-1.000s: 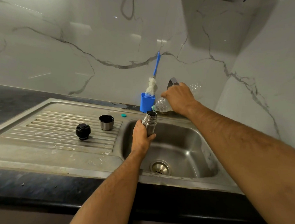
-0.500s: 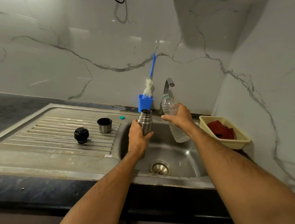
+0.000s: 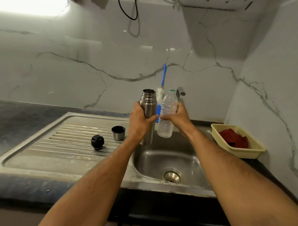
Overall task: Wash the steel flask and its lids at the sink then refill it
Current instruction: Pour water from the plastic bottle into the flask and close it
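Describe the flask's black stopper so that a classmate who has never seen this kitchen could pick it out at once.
Start at the steel sink's ribbed draining board, left of the basin. Two small lids sit there, apart: the black stopper lies nearer the front edge. Unlike the shiny steel cup lid behind it, it is matte black and knob-shaped.

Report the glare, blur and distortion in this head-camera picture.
Head view: blown-out glare at top left on the marble wall; wide-angle bending curves the sink's front edge; the steel flask and plastic bottle look reasonably sharp; soft shadow under the wall unit at top right.
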